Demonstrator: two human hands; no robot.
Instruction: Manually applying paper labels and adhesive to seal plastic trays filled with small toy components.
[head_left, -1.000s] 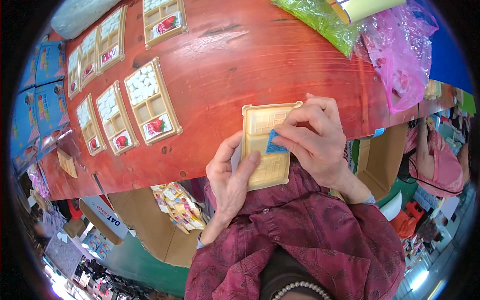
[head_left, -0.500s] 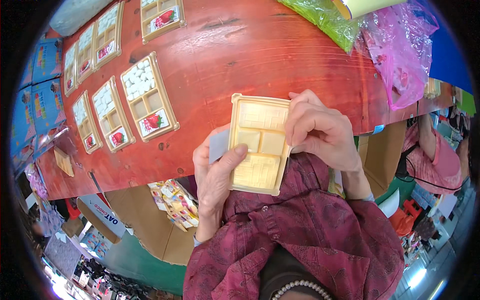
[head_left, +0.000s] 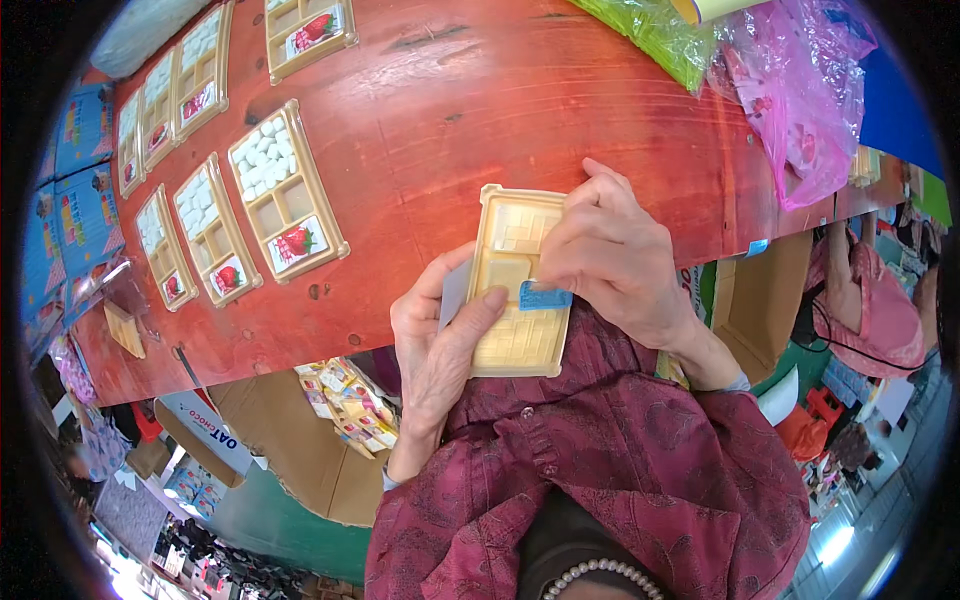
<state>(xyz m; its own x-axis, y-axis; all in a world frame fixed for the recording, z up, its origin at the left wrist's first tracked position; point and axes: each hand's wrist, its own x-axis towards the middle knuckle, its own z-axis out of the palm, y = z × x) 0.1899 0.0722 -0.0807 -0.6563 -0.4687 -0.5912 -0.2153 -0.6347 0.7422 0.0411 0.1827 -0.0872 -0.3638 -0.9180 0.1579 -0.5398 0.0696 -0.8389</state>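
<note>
My left hand (head_left: 437,325) grips a beige plastic compartment tray (head_left: 515,345), thumb over its front and fingers behind. A pale grey-white card (head_left: 455,292) sticks out on the left between the tray and those fingers. At the tray's right side my right hand (head_left: 620,262) has its fingers bent and pinched over a small flat blue piece (head_left: 544,296). This piece lies over the right middle compartment; the fingers partly cover it. The other compartments that show have nothing in them.
On the red table (head_left: 420,130), several similar trays (head_left: 285,190) hold white pellets and strawberry-picture cards. Blue boxes (head_left: 85,215) stand far left. Green plastic (head_left: 655,45) and a pink bag (head_left: 790,120) lie at the back right. An open carton (head_left: 290,440) with small packets (head_left: 350,405) sits below the table edge.
A blue piece now shows under my right fingers at the tray, where none was visible before. The right hand has moved left over the tray, which is turned slightly.
</note>
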